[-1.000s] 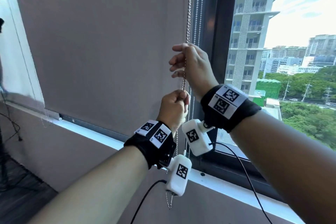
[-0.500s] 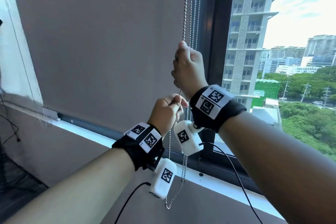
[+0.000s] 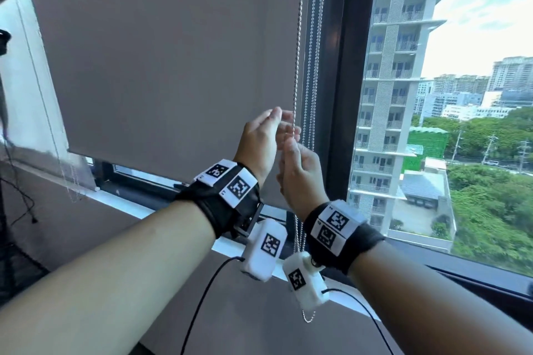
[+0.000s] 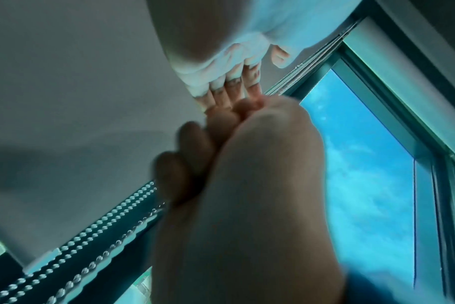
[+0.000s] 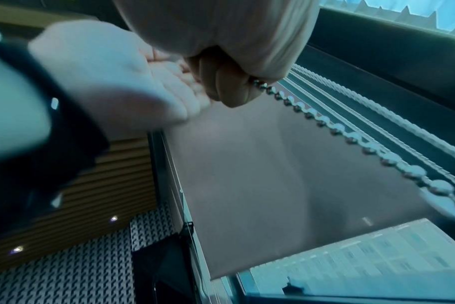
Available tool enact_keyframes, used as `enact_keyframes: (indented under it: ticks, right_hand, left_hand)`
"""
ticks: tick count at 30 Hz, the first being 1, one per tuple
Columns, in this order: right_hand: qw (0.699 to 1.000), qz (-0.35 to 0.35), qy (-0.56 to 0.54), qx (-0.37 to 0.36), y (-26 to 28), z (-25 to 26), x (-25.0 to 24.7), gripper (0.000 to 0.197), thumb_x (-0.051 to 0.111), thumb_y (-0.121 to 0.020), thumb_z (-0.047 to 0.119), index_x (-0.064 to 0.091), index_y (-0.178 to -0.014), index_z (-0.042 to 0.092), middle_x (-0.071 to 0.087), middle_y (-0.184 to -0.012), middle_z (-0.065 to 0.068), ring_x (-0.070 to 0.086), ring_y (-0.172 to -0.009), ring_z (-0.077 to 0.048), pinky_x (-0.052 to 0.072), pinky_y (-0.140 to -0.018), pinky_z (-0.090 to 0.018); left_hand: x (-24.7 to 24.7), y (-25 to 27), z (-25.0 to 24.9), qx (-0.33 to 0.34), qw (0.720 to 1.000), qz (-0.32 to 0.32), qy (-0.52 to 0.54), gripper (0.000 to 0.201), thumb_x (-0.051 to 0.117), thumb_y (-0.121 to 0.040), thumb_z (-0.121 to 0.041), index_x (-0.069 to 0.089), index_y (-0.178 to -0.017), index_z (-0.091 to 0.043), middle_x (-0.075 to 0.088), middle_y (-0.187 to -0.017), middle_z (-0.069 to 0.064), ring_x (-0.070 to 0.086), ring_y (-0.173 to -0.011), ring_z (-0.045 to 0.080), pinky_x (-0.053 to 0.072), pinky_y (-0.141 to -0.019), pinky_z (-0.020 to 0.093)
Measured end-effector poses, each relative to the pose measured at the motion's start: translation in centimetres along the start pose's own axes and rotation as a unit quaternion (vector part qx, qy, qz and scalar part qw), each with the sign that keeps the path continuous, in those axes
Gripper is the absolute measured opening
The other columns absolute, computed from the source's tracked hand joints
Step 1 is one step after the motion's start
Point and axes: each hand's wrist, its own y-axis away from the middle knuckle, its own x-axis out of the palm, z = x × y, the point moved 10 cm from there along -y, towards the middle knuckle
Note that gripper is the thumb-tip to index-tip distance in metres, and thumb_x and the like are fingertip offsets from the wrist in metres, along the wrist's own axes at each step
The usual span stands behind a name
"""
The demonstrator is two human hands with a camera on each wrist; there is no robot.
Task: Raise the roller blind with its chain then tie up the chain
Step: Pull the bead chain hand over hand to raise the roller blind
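Note:
A grey-brown roller blind point(image 3: 173, 66) covers the left window pane, with its bottom edge a little above the sill. Its metal bead chain point(image 3: 298, 52) hangs in strands along the blind's right edge, and the loop's bottom end point(image 3: 307, 318) dangles below my wrists. My right hand point(image 3: 291, 147) grips one strand in a fist; in the right wrist view the chain point(image 5: 351, 135) runs out of that fist point(image 5: 229, 82). My left hand point(image 3: 281, 119) is just above and left of it. Its fingers point(image 4: 231, 86) are straight, beside the chain and holding nothing.
A dark window post point(image 3: 343, 66) stands just right of the chain. Beyond it is glass with a high-rise point(image 3: 398, 95) outside. The white sill point(image 3: 138, 210) runs under the blind. Another blind with a thin chain point(image 3: 66, 176) hangs at the far left.
My right hand has come down with the chain in its grip. My left hand let go, rose above the right and spread its fingers. The blind's bottom edge sits higher.

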Motion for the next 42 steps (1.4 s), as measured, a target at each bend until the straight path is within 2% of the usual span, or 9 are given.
enact_keyframes:
  ticks: [4, 7, 10, 13, 20, 26, 32, 36, 42]
  right_hand:
    - [0.999, 0.0, 0.028, 0.018, 1.9, -2.1, 0.0, 0.046, 0.039, -0.09, 0.048, 0.036, -0.058, 0.015, 0.034, -0.056, -0.005, 0.029, -0.052, -0.018, 0.025, -0.051, -0.035]
    - [0.999, 0.009, 0.029, 0.019, 2.3, -2.0, -0.1, 0.04, 0.039, -0.094, 0.041, 0.034, -0.059, 0.022, 0.035, -0.053, 0.004, 0.03, -0.05, -0.011, 0.024, -0.049, -0.031]
    - [0.998, 0.032, 0.042, 0.015, 2.1, -2.0, -0.1, 0.04, 0.037, -0.094, 0.042, 0.038, -0.063, 0.018, 0.038, -0.056, 0.002, 0.032, -0.053, -0.011, 0.026, -0.052, -0.032]
    - [0.998, 0.054, 0.021, 0.022, 1.7, -2.5, -0.2, 0.042, 0.041, -0.092, 0.044, 0.043, -0.066, 0.011, 0.039, -0.06, -0.003, 0.033, -0.056, -0.016, 0.026, -0.054, -0.035]
    - [0.999, 0.013, -0.028, 0.019, -0.9, -0.4, -2.1, 0.024, 0.039, -0.081, -0.001, 0.053, -0.067, 0.012, 0.051, -0.051, 0.011, 0.046, -0.048, -0.007, 0.039, -0.045, -0.021]
    - [0.998, -0.044, -0.016, -0.038, -5.4, 5.2, -2.3, 0.026, 0.041, -0.073, 0.012, 0.065, -0.08, 0.013, 0.061, -0.07, -0.005, 0.057, -0.067, -0.017, 0.047, -0.059, -0.031]
    - [0.997, 0.014, -0.074, 0.016, -8.9, 8.7, 0.1, 0.028, 0.035, -0.1, 0.014, 0.061, -0.096, 0.002, 0.056, -0.065, -0.013, 0.052, -0.052, -0.023, 0.044, -0.049, -0.03]
    - [0.994, 0.026, -0.083, 0.059, -8.9, 8.4, 1.4, 0.036, 0.032, -0.104, 0.028, 0.042, -0.072, 0.017, 0.03, -0.05, 0.002, 0.023, -0.035, -0.01, 0.022, -0.042, -0.018]
    - [0.994, 0.041, -0.057, 0.087, -7.0, 6.5, 2.1, 0.038, 0.033, -0.102, 0.027, 0.032, -0.066, 0.02, 0.023, -0.052, 0.001, 0.02, -0.034, -0.009, 0.019, -0.041, -0.013]
  left_hand:
    - [1.7, -0.5, -0.5, -0.02, 0.999, 0.014, 0.047, 0.039, 0.036, -0.099, -0.032, 0.065, -0.09, -0.006, 0.064, -0.069, 0.011, 0.061, -0.065, 0.027, 0.051, -0.064, 0.035]
    - [3.1, -0.6, -0.5, -0.034, 0.996, 0.026, 0.078, 0.037, 0.037, -0.1, -0.029, 0.057, -0.075, -0.01, 0.042, -0.049, -0.002, 0.032, -0.039, 0.011, 0.027, -0.038, 0.02]
    - [3.5, -0.6, -0.4, -0.029, 0.998, 0.025, 0.052, 0.038, 0.035, -0.101, -0.024, 0.045, -0.066, -0.014, 0.029, -0.045, -0.007, 0.018, -0.036, 0.008, 0.016, -0.036, 0.014]
    - [3.7, -0.9, -0.7, -0.016, 0.999, 0.033, 0.029, 0.038, 0.034, -0.101, -0.019, 0.044, -0.064, -0.015, 0.028, -0.046, -0.005, 0.017, -0.036, 0.009, 0.013, -0.037, 0.014]
    - [3.1, -1.4, 0.0, -0.023, 0.999, 0.019, 0.02, 0.038, 0.035, -0.099, -0.013, 0.043, -0.062, -0.014, 0.027, -0.042, -0.005, 0.018, -0.033, 0.008, 0.013, -0.04, 0.014]
    - [2.1, -1.2, 0.8, -0.05, 0.998, 0.005, 0.029, 0.043, 0.038, -0.1, -0.019, 0.047, -0.057, -0.017, 0.031, -0.042, -0.005, 0.023, -0.029, 0.006, 0.017, -0.036, 0.011]
    - [1.5, 0.5, 2.7, -0.057, 0.998, 0.031, 0.01, 0.04, 0.031, -0.087, 0.004, 0.044, -0.056, -0.017, 0.027, -0.048, 0.001, 0.015, -0.038, 0.009, 0.007, -0.043, 0.018]
    - [1.5, 1.0, 3.0, -0.035, 0.998, 0.035, 0.031, 0.05, 0.032, -0.09, 0.01, 0.045, -0.051, -0.019, 0.037, -0.058, 0.003, 0.023, -0.039, 0.008, 0.013, -0.043, 0.026]
    - [1.0, 2.6, 4.9, -0.057, 0.995, 0.074, -0.038, 0.041, 0.033, -0.095, 0.001, 0.044, -0.058, -0.014, 0.035, -0.046, -0.003, 0.021, -0.038, 0.009, 0.013, -0.04, 0.024]
